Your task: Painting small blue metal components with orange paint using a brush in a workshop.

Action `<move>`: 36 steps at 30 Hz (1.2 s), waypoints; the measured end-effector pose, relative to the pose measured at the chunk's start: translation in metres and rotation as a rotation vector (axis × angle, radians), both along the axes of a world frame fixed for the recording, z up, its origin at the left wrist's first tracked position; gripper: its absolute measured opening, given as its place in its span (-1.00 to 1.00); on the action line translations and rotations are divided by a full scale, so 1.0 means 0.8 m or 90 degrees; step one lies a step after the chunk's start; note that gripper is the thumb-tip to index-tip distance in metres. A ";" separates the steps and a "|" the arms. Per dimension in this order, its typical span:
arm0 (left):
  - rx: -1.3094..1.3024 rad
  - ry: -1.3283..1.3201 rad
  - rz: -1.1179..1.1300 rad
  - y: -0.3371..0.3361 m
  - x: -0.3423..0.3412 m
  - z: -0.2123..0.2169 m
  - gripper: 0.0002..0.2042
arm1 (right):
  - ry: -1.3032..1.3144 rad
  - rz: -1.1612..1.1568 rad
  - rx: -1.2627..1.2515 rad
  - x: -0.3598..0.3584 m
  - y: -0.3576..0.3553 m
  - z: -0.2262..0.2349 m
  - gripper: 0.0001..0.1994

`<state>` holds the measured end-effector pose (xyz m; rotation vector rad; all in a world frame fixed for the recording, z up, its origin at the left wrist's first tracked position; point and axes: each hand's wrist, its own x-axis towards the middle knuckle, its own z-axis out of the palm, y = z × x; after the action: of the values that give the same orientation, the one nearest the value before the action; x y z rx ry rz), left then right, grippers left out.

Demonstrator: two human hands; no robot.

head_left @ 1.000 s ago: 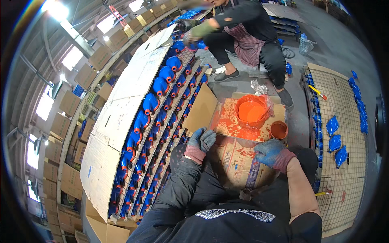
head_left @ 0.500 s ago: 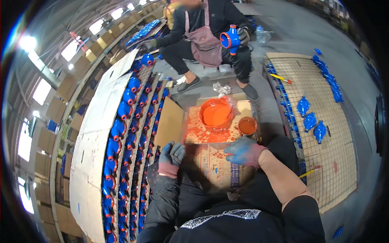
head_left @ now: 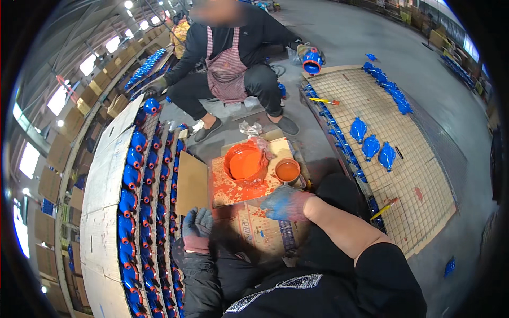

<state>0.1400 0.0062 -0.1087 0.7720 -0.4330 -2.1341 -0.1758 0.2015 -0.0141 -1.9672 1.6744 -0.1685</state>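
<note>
In a grey glove with blue stains, my left hand [head_left: 197,227] rests over my lap with palm up and fingers apart, holding nothing. My right hand [head_left: 283,204], in a similar blue-stained glove, reaches just in front of the small pot of orange-brown paint [head_left: 287,171]. Its fingers stretch toward the left and nothing shows in them. Farther off, a bucket of orange paint [head_left: 245,162] stands on the paint-splashed cardboard [head_left: 218,192]. Blue valve bodies with orange-red rims [head_left: 127,201] fill tiers beside my left arm.
Opposite me a seated person [head_left: 228,58] holds a blue valve body [head_left: 312,62] over the mesh-covered board [head_left: 424,212]. On that board lie blue parts [head_left: 370,147] and yellow-handled brushes [head_left: 323,100]. A cardboard sheet [head_left: 101,228] covers the left stack; a cardboard flap [head_left: 191,183] stands beside the bucket.
The view has turned right. The person opposite has moved the blue valve body from beside their knee out to the mesh board's far end. My hands keep nearly the same pose.
</note>
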 end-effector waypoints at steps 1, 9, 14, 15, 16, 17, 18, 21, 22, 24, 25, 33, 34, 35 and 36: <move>-0.003 0.013 -0.009 -0.001 0.000 0.000 -0.69 | 0.009 0.001 0.001 0.000 0.000 0.001 -0.59; -0.011 0.002 -0.011 0.000 0.003 0.005 -0.68 | 0.015 -0.027 -0.010 0.004 0.000 -0.002 -0.60; -0.015 0.026 -0.028 -0.002 0.008 0.003 -0.68 | -0.002 -0.032 -0.033 0.005 -0.002 -0.005 -0.63; -0.017 0.016 -0.018 -0.002 0.009 0.002 -0.67 | 0.002 -0.026 -0.031 0.005 -0.003 -0.004 -0.63; -0.019 0.026 -0.031 -0.003 0.009 0.002 -0.67 | 0.006 -0.026 -0.027 0.005 -0.005 -0.004 -0.63; -0.021 0.022 -0.031 -0.003 0.010 0.001 -0.67 | 0.010 -0.013 -0.039 0.003 -0.006 -0.003 -0.63; -0.024 0.007 -0.022 -0.004 0.010 0.001 -0.67 | 0.014 -0.007 -0.048 0.001 -0.007 -0.002 -0.64; -0.032 -0.005 -0.021 -0.003 0.010 0.001 -0.68 | 0.007 -0.033 -0.204 -0.013 -0.001 0.003 -0.70; -0.033 -0.001 -0.029 -0.003 0.010 0.002 -0.68 | -0.002 -0.051 -0.277 -0.021 0.005 0.005 -0.72; -0.031 -0.024 -0.019 -0.002 0.010 0.005 -0.69 | -0.087 -0.124 -0.490 -0.046 0.030 0.006 -0.76; -0.035 -0.031 -0.023 -0.002 0.009 0.006 -0.69 | 0.010 -0.153 -0.569 -0.062 0.051 0.005 -0.78; -0.028 -0.021 -0.056 -0.008 0.009 0.012 -0.64 | -0.031 -0.763 -0.344 -0.193 0.273 -0.080 -0.78; -0.030 -0.047 -0.045 -0.009 0.008 0.012 -0.63 | -0.024 -0.802 -0.231 -0.200 0.304 -0.101 -0.77; -0.022 -0.038 -0.033 -0.010 0.006 0.011 -0.63 | 0.018 -0.819 -0.187 -0.207 0.335 -0.122 -0.78; -0.038 -0.065 -0.037 -0.011 0.004 0.012 -0.62 | 0.061 -0.828 -0.148 -0.216 0.361 -0.142 -0.78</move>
<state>0.1434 -0.0022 -0.0995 0.8458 -0.5758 -2.1323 -0.3484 0.4904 -0.1274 -0.6994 2.8191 -0.7480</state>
